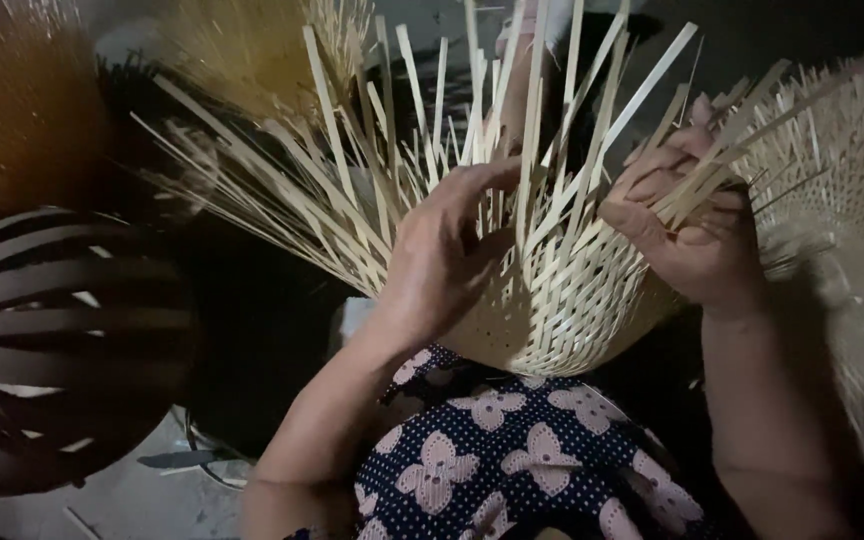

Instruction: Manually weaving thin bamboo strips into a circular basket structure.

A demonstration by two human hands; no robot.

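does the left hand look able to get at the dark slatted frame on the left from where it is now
Probably yes, though not at once. The left hand is pressed among the strips of the half-woven bamboo basket. The dark slatted frame sits to its left with nothing visible between them.
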